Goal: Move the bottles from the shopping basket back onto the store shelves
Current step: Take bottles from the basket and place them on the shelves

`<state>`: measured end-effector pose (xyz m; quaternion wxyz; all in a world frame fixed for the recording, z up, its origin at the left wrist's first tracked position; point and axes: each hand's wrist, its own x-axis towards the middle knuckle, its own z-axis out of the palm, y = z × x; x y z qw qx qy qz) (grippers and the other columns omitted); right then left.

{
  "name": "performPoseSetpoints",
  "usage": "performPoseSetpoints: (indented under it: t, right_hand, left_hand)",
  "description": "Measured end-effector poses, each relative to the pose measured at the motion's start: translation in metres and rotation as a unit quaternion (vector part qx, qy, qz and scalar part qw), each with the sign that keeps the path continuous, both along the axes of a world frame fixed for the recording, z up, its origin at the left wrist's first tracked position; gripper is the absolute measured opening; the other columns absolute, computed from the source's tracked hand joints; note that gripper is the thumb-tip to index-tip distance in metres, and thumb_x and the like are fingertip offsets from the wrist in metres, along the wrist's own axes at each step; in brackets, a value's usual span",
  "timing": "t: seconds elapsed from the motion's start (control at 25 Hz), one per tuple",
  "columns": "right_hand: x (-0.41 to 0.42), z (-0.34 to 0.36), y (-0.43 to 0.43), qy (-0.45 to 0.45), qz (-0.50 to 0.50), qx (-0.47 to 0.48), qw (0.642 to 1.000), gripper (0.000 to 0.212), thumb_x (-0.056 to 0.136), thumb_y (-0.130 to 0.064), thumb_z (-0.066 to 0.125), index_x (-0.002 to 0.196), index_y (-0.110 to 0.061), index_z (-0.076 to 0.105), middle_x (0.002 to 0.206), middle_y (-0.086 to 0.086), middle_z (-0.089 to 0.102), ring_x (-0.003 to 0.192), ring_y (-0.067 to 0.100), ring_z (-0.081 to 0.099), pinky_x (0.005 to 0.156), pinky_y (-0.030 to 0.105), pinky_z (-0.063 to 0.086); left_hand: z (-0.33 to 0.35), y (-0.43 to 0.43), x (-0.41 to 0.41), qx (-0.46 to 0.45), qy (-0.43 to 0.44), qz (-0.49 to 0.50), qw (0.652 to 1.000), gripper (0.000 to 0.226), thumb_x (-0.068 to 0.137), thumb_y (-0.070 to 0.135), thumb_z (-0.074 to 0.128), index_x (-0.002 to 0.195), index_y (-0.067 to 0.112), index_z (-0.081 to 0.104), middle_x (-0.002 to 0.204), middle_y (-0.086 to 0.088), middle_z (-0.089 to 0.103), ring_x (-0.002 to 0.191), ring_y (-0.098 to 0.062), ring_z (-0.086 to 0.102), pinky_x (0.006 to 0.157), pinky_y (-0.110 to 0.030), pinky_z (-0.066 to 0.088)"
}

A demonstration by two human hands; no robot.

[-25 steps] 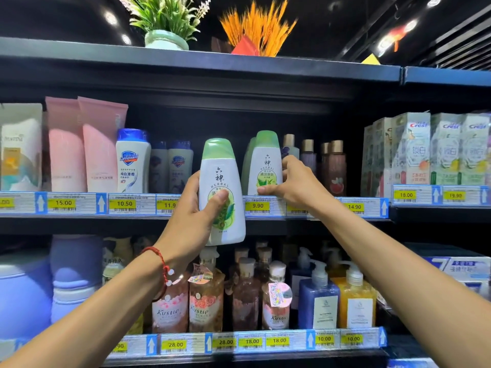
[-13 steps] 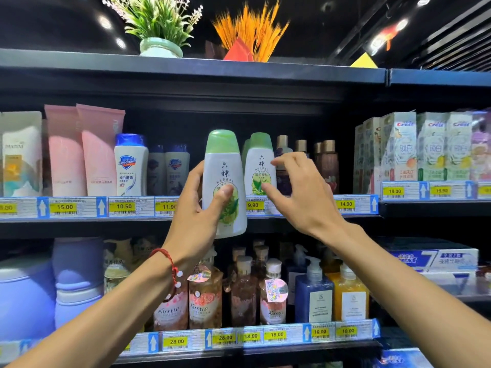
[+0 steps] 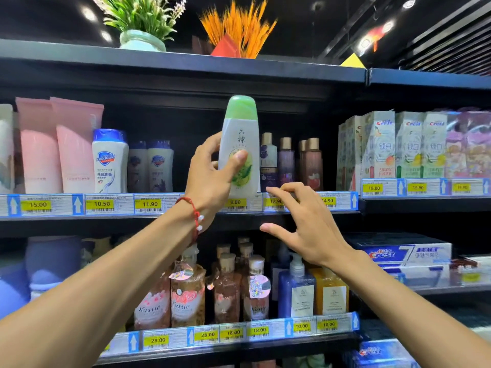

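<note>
My left hand grips a white bottle with a green cap and holds it upright at the upper shelf, its base at the shelf's front edge above the 9.90 price tag. It hides whatever stands behind it. My right hand hovers just below and right of the bottle, fingers spread, holding nothing, in front of the price strip. The shopping basket is out of view.
Safeguard bottles and pink tubes stand left of the bottle; small purple and brown bottles stand right. Crest boxes fill the right bay. Pump bottles crowd the lower shelf. Potted plants sit on top.
My left hand lifted the bottle up and right onto the shelf, in front of the matching green-capped ones. My right hand let go of the shelf bottles and drew back downward, open.
</note>
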<state>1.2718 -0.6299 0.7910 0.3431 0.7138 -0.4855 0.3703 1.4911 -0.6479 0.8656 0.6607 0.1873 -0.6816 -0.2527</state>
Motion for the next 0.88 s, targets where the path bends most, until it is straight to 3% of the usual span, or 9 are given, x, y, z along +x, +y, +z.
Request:
performPoseSetpoints:
  t: [0.24,0.4,0.6,0.88]
  right_hand:
    - [-0.002,-0.004,-0.005,-0.022,0.015,-0.013,1.0,0.075,0.09,-0.067,0.065,0.149,-0.023,0.052,0.133,-0.005,0.05,0.124,0.018,0.049,0.108,0.032,0.04]
    - [-0.002,-0.006,-0.006,-0.016,0.009,-0.024,1.0,0.073,0.09,-0.067,0.063,0.149,-0.025,0.051,0.133,-0.003,0.05,0.124,0.018,0.049,0.108,0.029,0.037]
    - [-0.001,-0.008,-0.008,-0.008,0.003,-0.036,0.999,0.072,0.091,-0.065,0.064,0.149,-0.023,0.051,0.133,-0.002,0.05,0.121,0.02,0.05,0.108,0.031,0.038]
    - [0.0,-0.009,-0.007,-0.012,0.001,-0.038,0.999,0.071,0.092,-0.062,0.065,0.149,-0.022,0.051,0.132,-0.002,0.049,0.121,0.02,0.049,0.108,0.032,0.039]
  left_hand:
    - [0.01,-0.016,-0.01,-0.01,-0.007,0.058,0.998,0.044,0.085,0.026,0.082,0.127,0.03,0.07,0.114,0.004,0.073,0.101,-0.013,0.071,0.089,-0.04,0.061]
    - [-0.002,-0.029,-0.006,0.023,-0.03,0.102,0.994,0.044,0.077,0.046,0.082,0.119,0.043,0.072,0.101,0.016,0.077,0.097,-0.012,0.073,0.091,-0.043,0.059]
    - [-0.006,-0.029,0.001,0.028,-0.101,0.172,0.979,0.041,0.082,0.048,0.081,0.118,0.032,0.072,0.108,0.015,0.075,0.099,-0.008,0.07,0.097,-0.042,0.055]
    - [0.006,-0.025,0.003,0.05,-0.218,0.242,0.944,0.046,0.089,0.057,0.07,0.12,0.023,0.065,0.12,0.006,0.072,0.108,-0.016,0.066,0.1,-0.041,0.049]
